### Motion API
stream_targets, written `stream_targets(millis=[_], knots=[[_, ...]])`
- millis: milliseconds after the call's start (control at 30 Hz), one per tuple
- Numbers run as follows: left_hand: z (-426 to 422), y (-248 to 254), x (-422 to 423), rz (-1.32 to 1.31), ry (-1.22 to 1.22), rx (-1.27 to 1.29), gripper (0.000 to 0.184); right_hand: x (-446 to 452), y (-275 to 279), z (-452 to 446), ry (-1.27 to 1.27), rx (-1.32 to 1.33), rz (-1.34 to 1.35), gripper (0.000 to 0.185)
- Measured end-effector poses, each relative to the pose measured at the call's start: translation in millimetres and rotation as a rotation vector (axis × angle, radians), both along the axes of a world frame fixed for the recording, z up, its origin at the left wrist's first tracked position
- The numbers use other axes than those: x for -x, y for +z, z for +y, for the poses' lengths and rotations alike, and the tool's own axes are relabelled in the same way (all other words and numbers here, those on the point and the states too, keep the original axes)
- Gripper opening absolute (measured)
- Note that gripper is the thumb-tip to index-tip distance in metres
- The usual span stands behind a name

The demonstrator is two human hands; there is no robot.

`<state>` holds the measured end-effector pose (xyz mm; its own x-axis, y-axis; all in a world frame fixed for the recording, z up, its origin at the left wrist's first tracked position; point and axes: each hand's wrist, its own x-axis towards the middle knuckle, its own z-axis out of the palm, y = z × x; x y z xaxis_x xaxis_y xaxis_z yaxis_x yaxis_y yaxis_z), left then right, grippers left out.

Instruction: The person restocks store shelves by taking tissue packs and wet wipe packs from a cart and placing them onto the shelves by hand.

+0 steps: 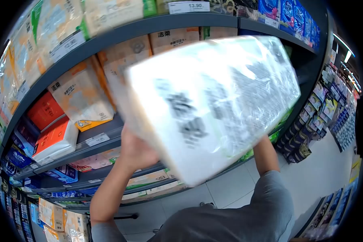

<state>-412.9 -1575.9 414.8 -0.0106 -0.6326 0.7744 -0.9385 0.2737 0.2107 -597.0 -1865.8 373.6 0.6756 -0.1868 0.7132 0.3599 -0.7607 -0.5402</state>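
Observation:
A large pack of tissues in shiny clear wrap, with dark printed characters, is held tilted in front of the shelves and is blurred by motion. My left hand grips its lower left end, with the fingers partly hidden behind the pack. At the lower right side, my right hand supports it from beneath; only the wrist end shows and the fingers are out of sight. Behind the held pack, beige and orange tissue packs stand on the middle shelf.
A shelf edge with price tags curves above the held pack. Orange-and-white packs lie on the left, and blue packs stand at the upper right. More tissue packs are stacked low at the left. Hanging goods line the right.

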Motion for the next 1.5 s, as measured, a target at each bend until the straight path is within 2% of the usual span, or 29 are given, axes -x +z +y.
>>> stream_targets(millis=[33,100,133,267,333,400,433,467,500,567,600,700,800,833,900,967,1000,1067,1167,1267,1333,1400,1433,1467,1500], knots=[[-39,20,15,-0.001,-0.020,0.163,0.080,10,0,-34,-0.048,-0.019,-0.034,0.074],[-102,25,21,0.252,-0.022,-0.043,0.089,26,-5,-96,-0.127,-0.085,-0.095,0.072],[-136,28,21,-0.086,-0.023,0.199,0.091,31,-7,-122,-0.155,-0.123,-0.122,0.071],[-211,14,35,-0.022,0.098,0.078,0.092,30,-23,-211,-0.200,-0.234,-0.202,0.067],[-236,6,33,0.031,0.094,0.004,0.102,24,-32,-242,-0.205,-0.233,-0.239,0.064],[-254,1,29,0.094,0.070,-0.026,0.103,14,-39,-272,-0.187,-0.195,-0.266,0.062],[-263,1,27,0.151,0.043,-0.048,0.104,7,-26,-258,-0.154,-0.148,-0.267,0.061],[-271,-1,23,0.202,0.052,-0.091,0.105,13,-8,-244,-0.197,-0.354,-0.037,0.050],[-279,-1,17,0.197,0.054,-0.083,0.105,13,10,-228,-0.098,-0.403,0.065,0.050],[-296,6,2,0.313,0.019,-0.217,0.109,7,20,-234,-0.121,-0.359,0.101,0.049],[-303,11,-2,0.342,0.065,-0.228,0.094,3,29,-233,-0.106,-0.367,0.106,0.047],[-323,14,-18,0.446,-0.004,-0.204,0.091,-8,43,-241,-0.156,-0.375,0.203,0.040],[-348,3,-51,0.521,0.069,-0.252,0.098,-23,55,-252,-0.242,-0.321,0.326,0.051],[-352,3,-57,0.575,0.097,-0.309,0.101,-28,54,-256,-0.242,-0.319,0.328,0.051],[-360,-6,-63,0.644,0.093,-0.341,0.105,-38,49,-264,-0.295,-0.327,0.233,0.064],[-368,-24,-65,0.728,0.065,-0.093,0.104,-40,46,-272,-0.247,-0.392,0.283,0.072],[-367,-27,-59,0.733,0.067,-0.089,0.104,-37,47,-267,-0.258,-0.393,0.278,0.070],[-366,-34,-47,0.530,0.065,0.123,0.104,-37,44,-268,-0.266,-0.393,0.282,0.069],[-359,-21,-39,0.625,0.094,0.000,0.102,-40,39,-278,-0.246,-0.248,0.210,0.067],[-366,-15,-52,0.689,0.077,-0.137,0.100,-43,45,-268,-0.238,-0.344,0.226,0.065],[-365,-24,-53,0.624,0.175,-0.094,0.098,-45,41,-270,-0.311,-0.372,0.285,0.064],[-350,-33,-41,0.434,0.401,-0.038,0.089,-37,36,-269,-0.517,-0.085,0.301,0.071],[-327,-23,-18,0.431,0.440,-0.009,0.078,-30,37,-257,-0.796,0.068,0.350,0.074],[-308,-18,-6,0.554,0.423,-0.117,0.073,-22,47,-217,-0.966,0.162,0.325,0.073],[-288,-19,8,0.546,0.385,0.027,0.068,-20,29,-220,-0.975,0.339,0.028,0.065]])
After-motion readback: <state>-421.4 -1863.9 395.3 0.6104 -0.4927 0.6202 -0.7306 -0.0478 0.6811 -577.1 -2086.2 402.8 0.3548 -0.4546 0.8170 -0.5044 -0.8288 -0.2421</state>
